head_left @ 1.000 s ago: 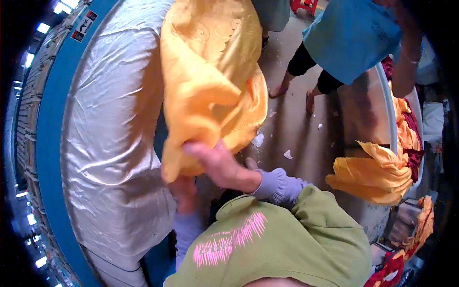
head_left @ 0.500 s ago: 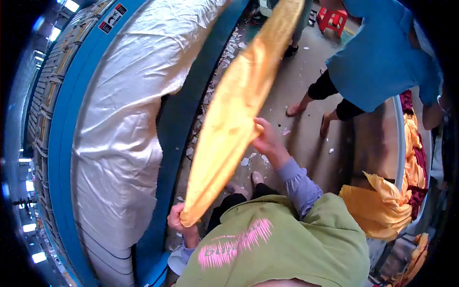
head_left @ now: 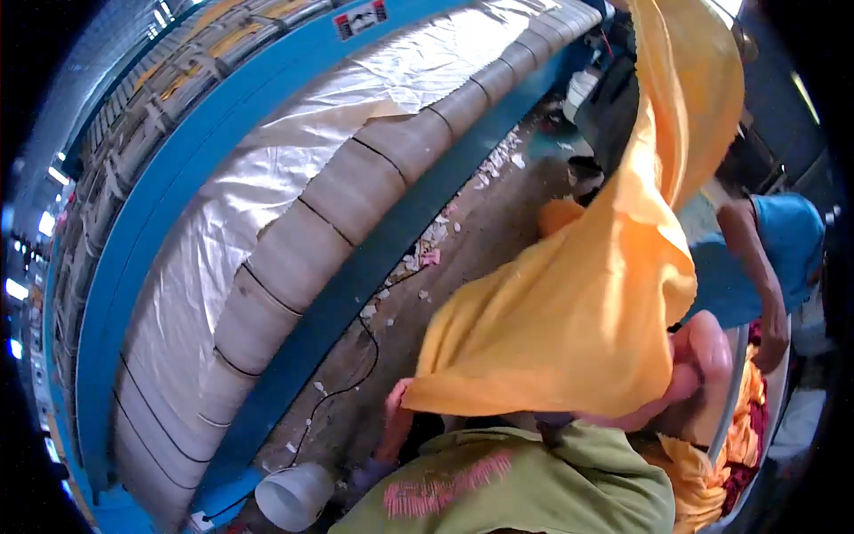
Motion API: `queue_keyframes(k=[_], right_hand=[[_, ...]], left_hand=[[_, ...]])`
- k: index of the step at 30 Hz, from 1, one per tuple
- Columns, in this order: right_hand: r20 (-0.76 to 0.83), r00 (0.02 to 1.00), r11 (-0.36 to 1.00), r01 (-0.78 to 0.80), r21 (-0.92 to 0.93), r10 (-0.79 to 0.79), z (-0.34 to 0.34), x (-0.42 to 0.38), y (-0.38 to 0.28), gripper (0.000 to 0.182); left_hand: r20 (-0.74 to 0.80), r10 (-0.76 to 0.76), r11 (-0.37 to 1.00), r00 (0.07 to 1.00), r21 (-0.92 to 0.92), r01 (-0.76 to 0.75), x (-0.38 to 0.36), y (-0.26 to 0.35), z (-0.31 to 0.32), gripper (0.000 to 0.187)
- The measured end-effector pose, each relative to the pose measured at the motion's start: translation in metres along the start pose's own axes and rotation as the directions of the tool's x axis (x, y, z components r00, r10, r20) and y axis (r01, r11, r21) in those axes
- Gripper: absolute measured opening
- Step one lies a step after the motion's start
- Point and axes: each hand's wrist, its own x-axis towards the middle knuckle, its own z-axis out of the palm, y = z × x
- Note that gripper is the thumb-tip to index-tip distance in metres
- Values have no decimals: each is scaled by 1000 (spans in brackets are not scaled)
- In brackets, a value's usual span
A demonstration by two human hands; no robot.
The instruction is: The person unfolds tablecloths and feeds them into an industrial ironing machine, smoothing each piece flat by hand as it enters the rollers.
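A large yellow-orange cloth (head_left: 551,338) is spread in the air in front of my body, its far part rising to the top right. My left hand (head_left: 398,398) is closed on its near left corner. At the cloth's right edge is my right hand (head_left: 703,347), blurred and partly behind the fabric, with its fingers closed on that edge. To the left, shiny whitish fabric (head_left: 258,187) lies over a long padded roller (head_left: 276,267) wound with dark cords.
A blue machine frame (head_left: 151,222) runs along the left. A white bucket (head_left: 294,496) and a dark cable are on the floor, near scattered scraps. A co-worker in blue (head_left: 787,236) stands at right, beside a container (head_left: 777,392) of orange and dark red cloth.
The yellow cloth has swung right and spread wider. My right hand has moved right, and my left hand slightly right. The view has turned, showing more roller and the bucket.
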Motion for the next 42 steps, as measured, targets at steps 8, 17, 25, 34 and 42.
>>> queue_keyframes(k=[8, 17, 25, 34, 42], right_hand=[[697, 619, 872, -490, -18, 362, 75, -64, 76, 20], [631, 410, 745, -474, -470, 659, 11, -149, 154, 25], [800, 222, 531, 645, -550, 558, -109, -98, 32, 60], [810, 161, 350, 841, -411, 564, -78, -106, 169, 64], [887, 348, 578, 673, -462, 304, -72, -94, 157, 48]], left_hand=[[-432, -120, 993, 894, -43, 112, -161, -46, 86, 38], [-309, -206, 973, 929, -165, 161, -219, -38, 165, 59], [-500, -320, 745, 804, -657, -112, -177, -3, 154, 59], [-566, -283, 957, 775, -112, 267, -92, -120, 35, 66], [-769, -142, 980, 623, -22, 196, -151, -120, -18, 61]])
